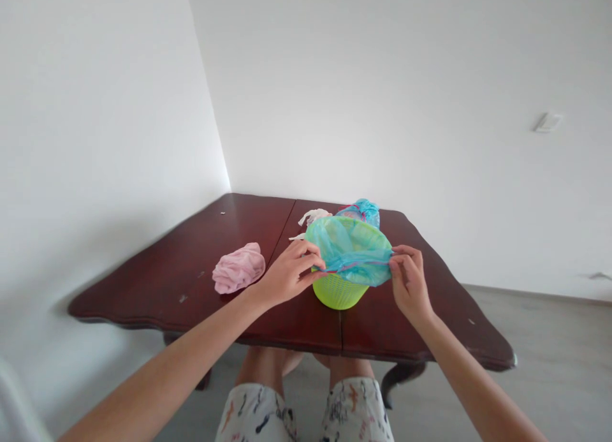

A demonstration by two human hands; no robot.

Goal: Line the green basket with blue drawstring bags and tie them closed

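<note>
A thin blue plastic bag (366, 273) with a pink drawstring edge lines a lime-green perforated basket (339, 294) on the table. My left hand (291, 270) pinches the bag's edge at the left of the basket's near rim. On the right side, my right hand (409, 279) grips the same edge between thumb and fingers. The stretch between my hands is drawn across the near rim and hangs a little over the outside. Part of the basket's wall is hidden behind the bag.
A dark red wooden table (191, 263) stands against white walls. To the left lies a crumpled pink cloth (239, 268). Behind the basket sit a tied blue bag (367, 211) with a pink string and a white bag (315, 215), partly hidden.
</note>
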